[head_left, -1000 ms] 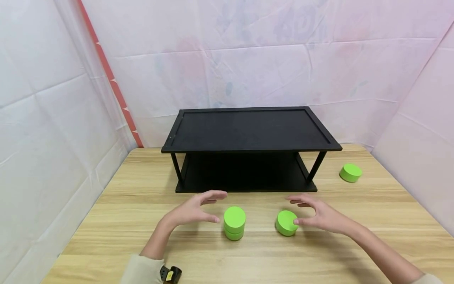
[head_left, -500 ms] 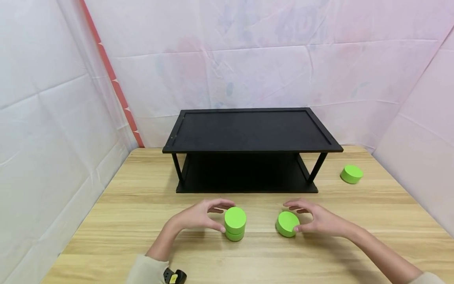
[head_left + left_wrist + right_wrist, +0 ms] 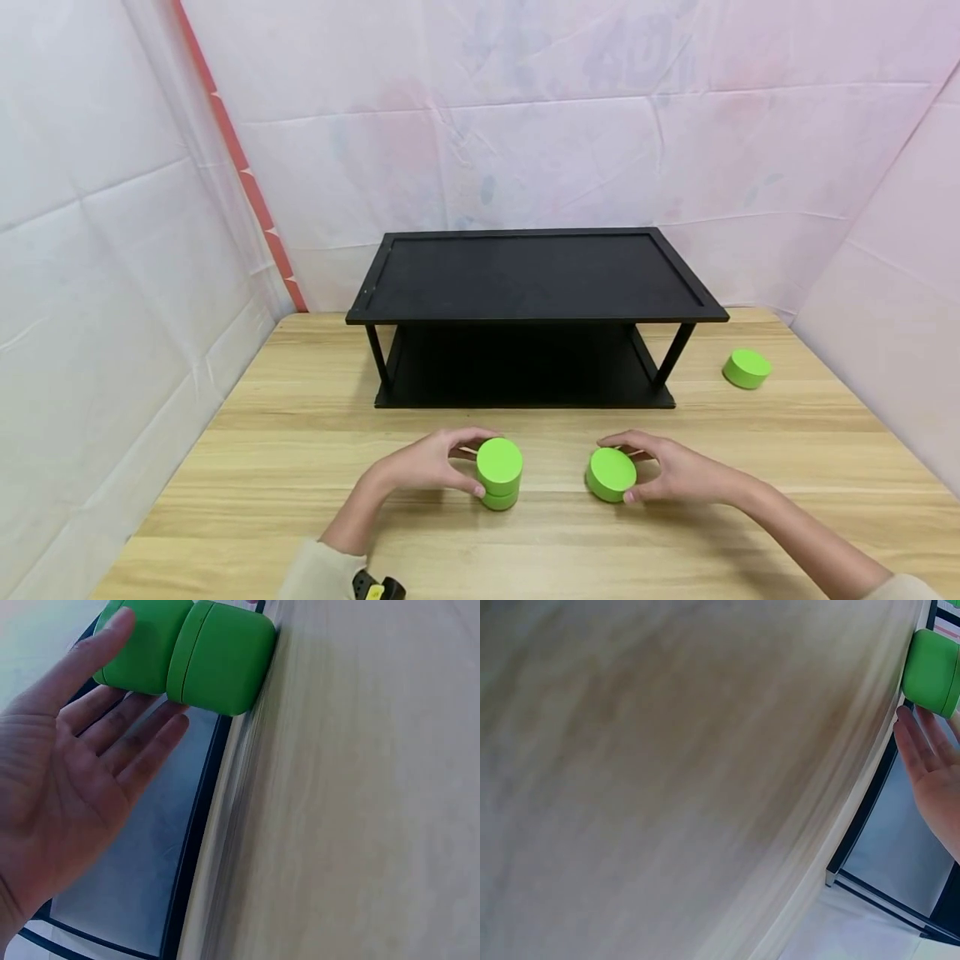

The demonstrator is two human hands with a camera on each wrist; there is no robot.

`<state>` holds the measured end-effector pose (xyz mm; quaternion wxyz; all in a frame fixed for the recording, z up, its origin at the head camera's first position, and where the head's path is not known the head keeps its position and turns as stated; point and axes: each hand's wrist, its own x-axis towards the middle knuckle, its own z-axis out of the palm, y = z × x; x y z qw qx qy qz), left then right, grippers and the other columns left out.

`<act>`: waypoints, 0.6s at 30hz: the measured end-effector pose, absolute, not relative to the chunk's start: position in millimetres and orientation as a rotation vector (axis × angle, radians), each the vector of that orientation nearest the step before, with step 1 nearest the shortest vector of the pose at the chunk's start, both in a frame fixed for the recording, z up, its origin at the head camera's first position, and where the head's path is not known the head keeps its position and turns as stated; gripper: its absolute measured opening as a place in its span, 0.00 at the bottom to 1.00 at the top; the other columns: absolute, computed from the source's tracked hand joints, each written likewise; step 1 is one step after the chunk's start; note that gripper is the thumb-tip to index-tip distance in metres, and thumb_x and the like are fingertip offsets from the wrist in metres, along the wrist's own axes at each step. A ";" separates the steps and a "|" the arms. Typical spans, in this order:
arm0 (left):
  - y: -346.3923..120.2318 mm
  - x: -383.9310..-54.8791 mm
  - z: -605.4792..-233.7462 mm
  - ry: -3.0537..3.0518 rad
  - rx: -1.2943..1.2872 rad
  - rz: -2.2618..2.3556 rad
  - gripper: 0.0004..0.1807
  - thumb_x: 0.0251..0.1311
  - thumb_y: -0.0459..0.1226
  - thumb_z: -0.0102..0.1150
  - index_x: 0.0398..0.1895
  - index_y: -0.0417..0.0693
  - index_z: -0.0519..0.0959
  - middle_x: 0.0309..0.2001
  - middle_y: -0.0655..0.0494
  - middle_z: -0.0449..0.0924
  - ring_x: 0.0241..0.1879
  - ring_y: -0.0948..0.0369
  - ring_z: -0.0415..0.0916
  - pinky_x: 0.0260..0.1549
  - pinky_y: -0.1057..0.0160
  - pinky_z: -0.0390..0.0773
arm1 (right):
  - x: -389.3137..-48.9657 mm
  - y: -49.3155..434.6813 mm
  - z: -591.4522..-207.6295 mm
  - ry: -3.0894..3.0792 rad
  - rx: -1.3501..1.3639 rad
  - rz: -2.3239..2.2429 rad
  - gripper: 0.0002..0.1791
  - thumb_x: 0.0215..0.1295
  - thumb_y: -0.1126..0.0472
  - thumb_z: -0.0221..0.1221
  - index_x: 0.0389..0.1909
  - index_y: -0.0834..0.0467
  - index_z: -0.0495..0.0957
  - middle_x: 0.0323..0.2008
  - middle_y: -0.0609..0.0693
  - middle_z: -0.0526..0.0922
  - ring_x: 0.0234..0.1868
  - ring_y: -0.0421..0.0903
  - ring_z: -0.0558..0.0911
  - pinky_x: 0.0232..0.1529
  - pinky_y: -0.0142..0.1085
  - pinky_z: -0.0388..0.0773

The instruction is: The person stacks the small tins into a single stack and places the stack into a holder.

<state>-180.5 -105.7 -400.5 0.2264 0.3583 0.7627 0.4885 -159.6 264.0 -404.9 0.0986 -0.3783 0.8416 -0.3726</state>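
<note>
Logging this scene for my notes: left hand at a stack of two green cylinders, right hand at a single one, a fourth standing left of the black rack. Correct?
Not quite: the fourth cylinder stands right of the rack, as the head view shows. The rest holds.

Black rack [image 3: 525, 275], green cylinders [image 3: 747, 368] on wooden table [image 3: 247, 492]

Upright stack of two green cylinders [image 3: 499, 468], single green cylinder [image 3: 611, 474] to its right.
</note>
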 end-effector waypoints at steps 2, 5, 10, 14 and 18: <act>-105.4 -180.6 -401.5 2.099 0.980 1.359 0.35 0.47 0.34 0.70 0.61 0.48 0.67 0.55 0.60 0.70 0.54 0.63 0.68 0.55 0.64 0.66 | -159.8 263.8 -405.0 2.476 -1.119 -1.107 0.33 0.54 0.55 0.66 0.58 0.63 0.67 0.52 0.53 0.74 0.48 0.44 0.74 0.48 0.38 0.74; -104.9 -180.4 -402.8 2.099 0.967 1.362 0.36 0.47 0.34 0.70 0.62 0.47 0.67 0.56 0.60 0.70 0.54 0.64 0.68 0.55 0.64 0.66 | -160.2 264.2 -405.7 2.469 -1.109 -1.106 0.34 0.54 0.54 0.66 0.58 0.63 0.66 0.52 0.53 0.74 0.48 0.43 0.74 0.47 0.37 0.74; -103.9 -180.4 -405.4 2.097 0.961 1.361 0.36 0.48 0.35 0.69 0.62 0.44 0.66 0.55 0.61 0.70 0.54 0.64 0.68 0.55 0.65 0.65 | -161.4 265.0 -406.4 2.483 -1.094 -1.079 0.33 0.54 0.54 0.66 0.58 0.63 0.67 0.51 0.51 0.74 0.48 0.43 0.75 0.48 0.38 0.74; -103.0 -180.9 -406.8 2.094 0.958 1.366 0.35 0.48 0.35 0.70 0.61 0.45 0.66 0.54 0.61 0.70 0.54 0.64 0.68 0.55 0.66 0.66 | -161.8 264.7 -405.8 2.481 -1.089 -1.083 0.32 0.53 0.53 0.66 0.57 0.61 0.67 0.51 0.50 0.74 0.47 0.42 0.75 0.48 0.38 0.74; -102.3 -180.9 -407.7 2.100 0.956 1.364 0.35 0.47 0.35 0.70 0.61 0.46 0.67 0.54 0.62 0.70 0.53 0.64 0.68 0.55 0.66 0.66 | -161.9 264.9 -406.2 2.489 -1.096 -1.088 0.32 0.53 0.53 0.67 0.56 0.60 0.68 0.50 0.50 0.75 0.46 0.42 0.76 0.48 0.38 0.74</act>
